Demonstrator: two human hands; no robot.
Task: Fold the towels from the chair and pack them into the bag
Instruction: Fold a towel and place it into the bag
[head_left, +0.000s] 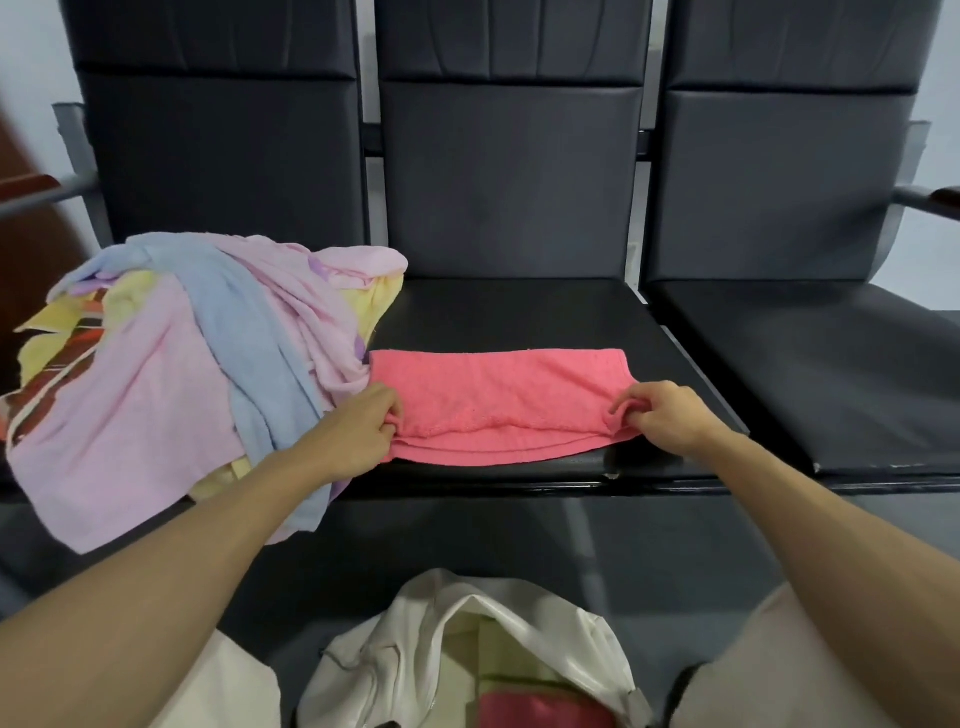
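From the head camera, the coral towel (498, 387) lay flat on the middle chair seat (519, 312), already doubled into a long strip. The left hand (363, 426) pinched its near left corner and the right hand (660, 415) pinched its near right corner. A heap of unfolded towels (171, 364) sat just beside it on the left. The open bag (467, 649) waited on the floor below. A neat fold likely needed both corners lifted together, edges matched and the layers kept taut.
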